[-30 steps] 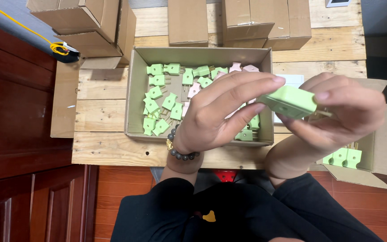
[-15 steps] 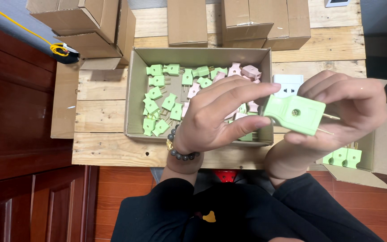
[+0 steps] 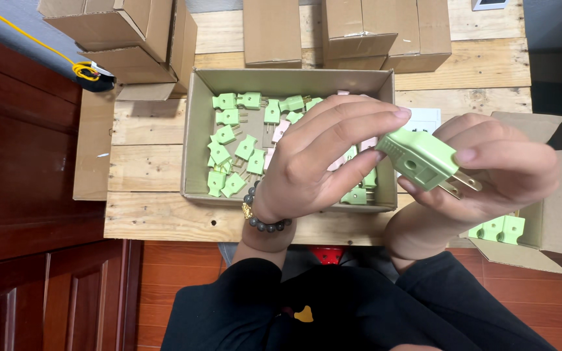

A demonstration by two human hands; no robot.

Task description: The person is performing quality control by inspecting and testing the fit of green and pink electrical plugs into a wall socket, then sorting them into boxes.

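A: Your right hand (image 3: pixel 489 172) has the green plug (image 3: pixel 421 158) pinched, fingers closed along its far side, thumb under the brass prongs (image 3: pixel 462 184) at four o'clock. Your left hand (image 3: pixel 323 162) meets it from nine o'clock with fingers stretched out and slightly spread, only the tips touching the body, nothing clamped.

B: How should I hold it?

A: Keep your fingertips off the prongs, I'd say, and keep the plug over the tray so it can't drop to the floor.

B: What's beyond it?

A: At eleven o'clock, under your left hand, the cardboard tray (image 3: pixel 198 136) of green plugs with a few pink ones. At three o'clock an open carton (image 3: pixel 557 195) with more green ones. Both sit on a plank worktop (image 3: pixel 144 130); closed cardboard boxes (image 3: pixel 271 32) line twelve o'clock, dark wood panelling (image 3: pixel 27 195) fills nine.
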